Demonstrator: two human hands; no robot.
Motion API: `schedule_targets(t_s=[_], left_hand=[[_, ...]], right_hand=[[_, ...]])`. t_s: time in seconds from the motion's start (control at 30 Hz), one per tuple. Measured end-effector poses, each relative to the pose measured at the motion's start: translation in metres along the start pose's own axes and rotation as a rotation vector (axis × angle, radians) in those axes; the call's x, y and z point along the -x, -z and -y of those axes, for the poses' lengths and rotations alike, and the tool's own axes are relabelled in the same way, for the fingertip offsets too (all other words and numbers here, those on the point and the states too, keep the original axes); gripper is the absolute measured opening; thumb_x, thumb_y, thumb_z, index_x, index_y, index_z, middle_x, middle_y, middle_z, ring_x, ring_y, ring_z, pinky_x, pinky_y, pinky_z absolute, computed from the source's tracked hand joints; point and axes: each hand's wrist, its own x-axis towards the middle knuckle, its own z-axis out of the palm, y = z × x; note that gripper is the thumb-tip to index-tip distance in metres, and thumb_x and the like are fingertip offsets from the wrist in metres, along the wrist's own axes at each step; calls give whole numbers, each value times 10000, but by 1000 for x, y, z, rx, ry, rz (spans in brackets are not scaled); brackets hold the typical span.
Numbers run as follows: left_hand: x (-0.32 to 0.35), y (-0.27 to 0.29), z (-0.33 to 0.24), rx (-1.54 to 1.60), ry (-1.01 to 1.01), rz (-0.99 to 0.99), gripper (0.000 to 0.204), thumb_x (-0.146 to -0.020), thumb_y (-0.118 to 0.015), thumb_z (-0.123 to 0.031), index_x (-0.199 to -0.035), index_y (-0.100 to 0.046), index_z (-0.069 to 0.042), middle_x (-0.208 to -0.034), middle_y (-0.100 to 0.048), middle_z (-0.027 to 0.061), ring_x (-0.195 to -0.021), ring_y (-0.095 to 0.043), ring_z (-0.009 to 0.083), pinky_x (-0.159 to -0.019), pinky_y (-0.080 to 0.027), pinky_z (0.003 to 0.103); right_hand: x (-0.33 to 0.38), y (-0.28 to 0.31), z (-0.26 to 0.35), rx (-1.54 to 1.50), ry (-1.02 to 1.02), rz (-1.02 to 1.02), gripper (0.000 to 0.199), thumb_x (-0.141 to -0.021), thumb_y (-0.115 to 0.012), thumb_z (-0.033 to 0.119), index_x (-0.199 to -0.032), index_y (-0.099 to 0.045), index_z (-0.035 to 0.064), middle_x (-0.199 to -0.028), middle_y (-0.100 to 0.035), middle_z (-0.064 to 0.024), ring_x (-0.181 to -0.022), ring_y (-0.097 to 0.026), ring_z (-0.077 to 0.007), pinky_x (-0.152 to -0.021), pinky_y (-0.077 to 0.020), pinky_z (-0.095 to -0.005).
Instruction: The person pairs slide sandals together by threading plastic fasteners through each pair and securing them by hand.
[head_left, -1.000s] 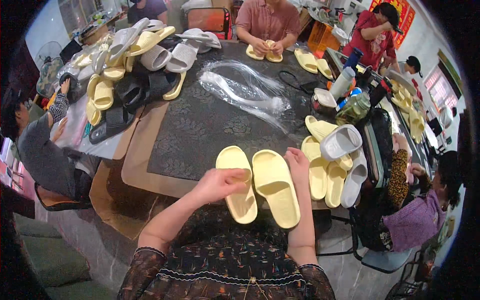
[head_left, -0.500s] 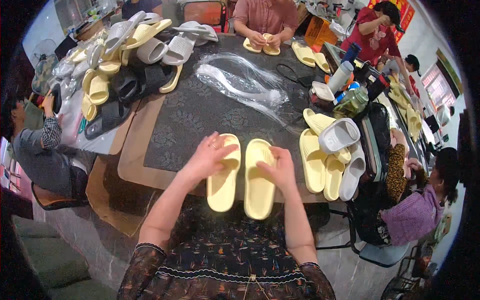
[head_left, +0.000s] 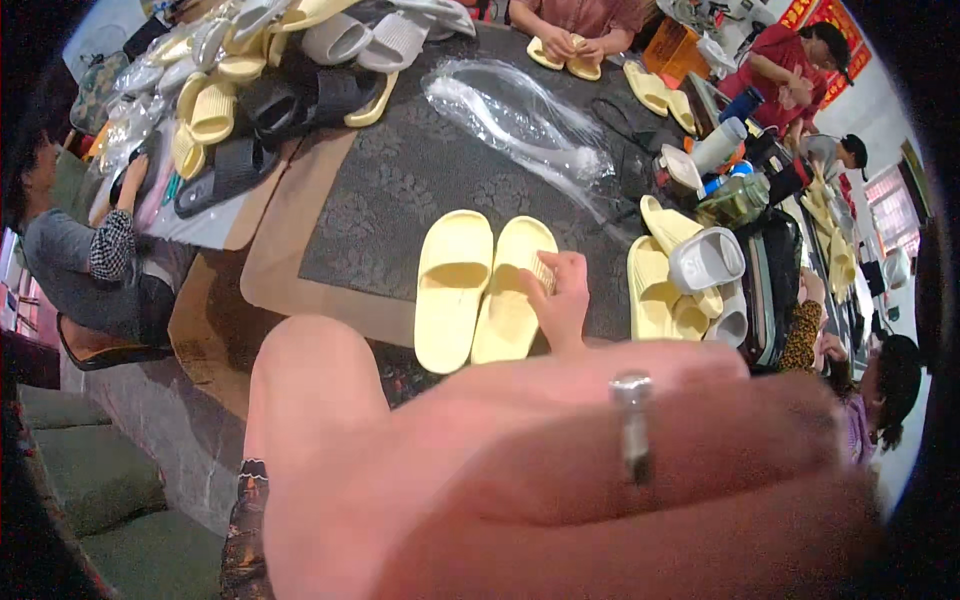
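Observation:
Two pale yellow slippers lie side by side, soles down, at the near edge of the dark patterned mat (head_left: 400, 180). My right hand (head_left: 562, 300) has its fingers curled on the strap edge of the right slipper (head_left: 505, 315); the left slipper (head_left: 452, 290) lies untouched beside it. My left hand (head_left: 620, 470) is raised very close to the camera, large and blurred, with a ring on one finger. It stretches across the lower frame and hides the table's near edge. Nothing shows in it.
Crumpled clear plastic bags (head_left: 520, 120) lie mid-table. A heap of yellow and grey slippers (head_left: 690, 270) sits at my right, and more slippers in black, yellow and grey (head_left: 260, 80) are at the far left. Other people sit at the left (head_left: 80, 250), far side (head_left: 580, 15) and right (head_left: 880, 390).
My left hand has left the left slipper and risen up to the camera, filling the lower frame. My right hand stays on the right slipper; the pair has barely moved.

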Motion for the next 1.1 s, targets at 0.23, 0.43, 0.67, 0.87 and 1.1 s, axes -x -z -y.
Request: schedule_targets(t_s=[0.23,0.43,0.67,0.87,1.1], left_hand=[[15,-12,-10,149,40,-79,311,-792,-715,-413,-921,-624,-145,-1020,-627,161,-807,-607,281,-780,-481,366],[25,-13,-14,256,85,-139,372,-752,-741,-440,-940,-598,-154,-1022,-610,164,-815,-601,281,-775,-484,360],[34,-11,-15,407,126,-208,451,-704,-771,-472,-962,-567,-164,-1023,-589,167,-824,-595,281,-769,-486,354],[31,-13,-15,545,136,-226,523,-664,-797,-500,-981,-540,-173,-1025,-572,169,-832,-589,281,-764,-488,348],[34,-16,2,690,36,-191,815,-463,-861,-602,-1047,-492,-168,-1112,-520,160,-898,-556,269,-783,-472,360]], right_hand=[[3,-2,4,-134,79,21,353,-717,-790,206,-984,-623,47,-964,-532,-101,-833,-575,-227,-706,-488,-306],[7,2,-1,-216,144,-56,251,-736,-754,155,-921,-625,45,-921,-542,-110,-825,-573,-219,-707,-487,-312],[10,-1,12,-160,339,-96,110,-728,-724,103,-778,-630,73,-795,-573,-92,-647,-590,-223,-541,-474,-305],[16,-5,12,-157,322,-85,110,-710,-726,78,-748,-623,73,-766,-580,-90,-623,-603,-225,-531,-489,-300],[14,21,54,-218,93,58,85,-768,-700,51,-828,-641,46,-773,-613,-86,-649,-631,-185,-581,-514,-284]])
